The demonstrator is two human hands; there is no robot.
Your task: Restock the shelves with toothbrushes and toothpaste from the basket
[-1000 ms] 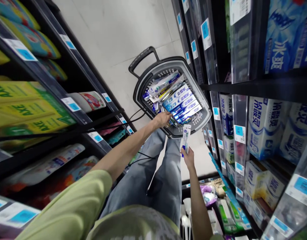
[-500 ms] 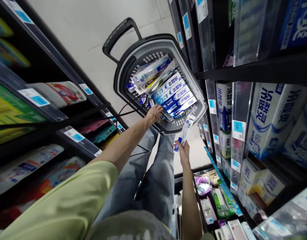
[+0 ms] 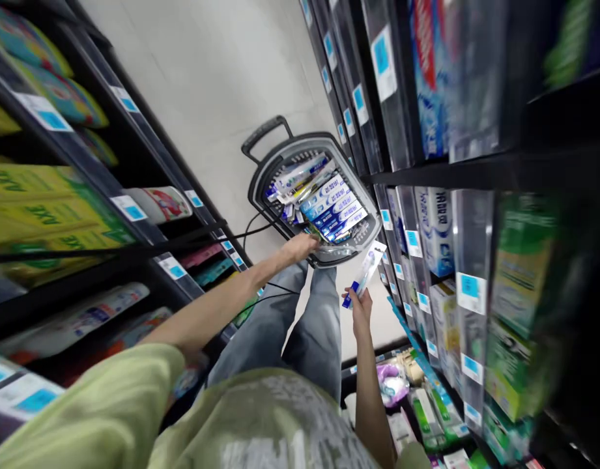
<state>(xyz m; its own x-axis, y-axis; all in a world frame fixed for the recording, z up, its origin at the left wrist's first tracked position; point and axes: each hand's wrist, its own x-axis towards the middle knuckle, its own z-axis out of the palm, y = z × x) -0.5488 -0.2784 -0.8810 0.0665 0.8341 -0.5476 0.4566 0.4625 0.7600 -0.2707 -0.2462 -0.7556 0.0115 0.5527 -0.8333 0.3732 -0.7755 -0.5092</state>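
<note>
Right hand (image 3: 361,307) grips a slim, flat, blue-ended toothbrush pack (image 3: 367,271)

On the left shelving (image 3: 85,158), yellow-green AXE packs (image 3: 55,213) near a white packet (image 3: 163,203) with red print; on the right shelving (image 3: 427,171), green boxes (image 3: 512,368) and blue-and-white price tags (image 3: 471,293); between, pale floor (image 3: 221,78).

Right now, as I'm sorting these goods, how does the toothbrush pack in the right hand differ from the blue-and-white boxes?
The toothbrush pack is in the right hand, outside the basket; the blue-and-white boxes lie inside it. The toothbrush pack is a single slim piece, while the blue-and-white boxes are bulkier and sit side by side. Both show white and blue.
</note>
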